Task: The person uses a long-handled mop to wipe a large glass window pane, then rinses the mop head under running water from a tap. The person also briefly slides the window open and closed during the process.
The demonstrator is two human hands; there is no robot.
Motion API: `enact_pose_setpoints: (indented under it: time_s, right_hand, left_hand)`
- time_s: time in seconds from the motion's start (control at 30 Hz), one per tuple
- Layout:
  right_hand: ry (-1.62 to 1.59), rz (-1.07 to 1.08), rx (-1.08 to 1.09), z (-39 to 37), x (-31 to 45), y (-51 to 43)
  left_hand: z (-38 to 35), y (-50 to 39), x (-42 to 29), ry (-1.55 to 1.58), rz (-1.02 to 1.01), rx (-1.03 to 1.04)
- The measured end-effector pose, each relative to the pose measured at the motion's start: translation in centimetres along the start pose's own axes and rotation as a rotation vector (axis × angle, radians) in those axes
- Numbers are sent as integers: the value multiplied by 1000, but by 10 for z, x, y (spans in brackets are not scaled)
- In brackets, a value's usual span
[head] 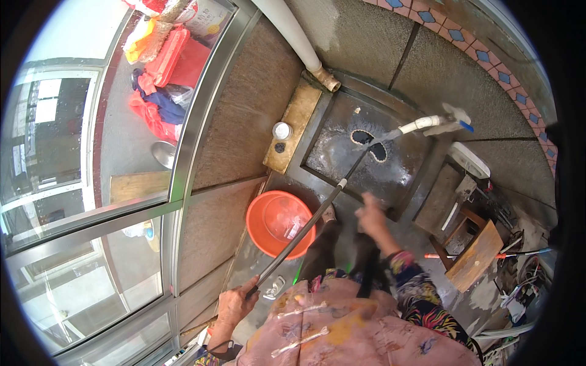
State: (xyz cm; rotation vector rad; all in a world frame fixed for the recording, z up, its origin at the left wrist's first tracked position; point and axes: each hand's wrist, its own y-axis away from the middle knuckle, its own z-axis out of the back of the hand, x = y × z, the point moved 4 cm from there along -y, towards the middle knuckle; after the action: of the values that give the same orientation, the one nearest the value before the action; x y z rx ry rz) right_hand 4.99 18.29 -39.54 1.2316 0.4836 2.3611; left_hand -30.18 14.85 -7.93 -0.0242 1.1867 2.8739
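Note:
My left hand (236, 302) grips the lower end of a long grey mop pole (304, 233). The pole slants up and right to a dark mop head (378, 151) with a scalloped cream edge, lying in a wet, low-rimmed floor basin (334, 119). From a white pipe spout (419, 124) water pours down over the mop head. My right hand (373, 217) is in the air above the basin's near edge, right of the pole. It is blurred and nothing shows in it; its fingers look apart.
An orange plastic tub (270, 219) stands left of my feet, under the pole. A white cup (282, 131) sits on a stone ledge (293, 128). A wooden stool (476, 256) is at right. Glass-paned metal frames (176, 192) line the left; a drainpipe (293, 32) comes down behind.

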Motion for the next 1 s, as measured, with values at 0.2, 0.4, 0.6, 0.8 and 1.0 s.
enact_pose_setpoints:
  time_s: [0.2, 0.4, 0.6, 0.8, 1.0]
  right_hand:
    - [229, 605, 272, -80, 111, 53]
    - [350, 790, 521, -122, 132, 87]
    - [525, 1039, 809, -147, 122, 133]
    - [564, 1022, 925, -140, 102, 144]
    - [581, 1036, 817, -142, 111, 151]
  left_hand:
    - [-12, 22, -14, 26, -54, -33]
    - [-16, 85, -1, 98, 102, -24]
    - [-61, 146, -1, 373, 257, -32]
    - [-100, 170, -10, 541, 233, -145]
    - [-83, 171, -5, 277, 204, -116]
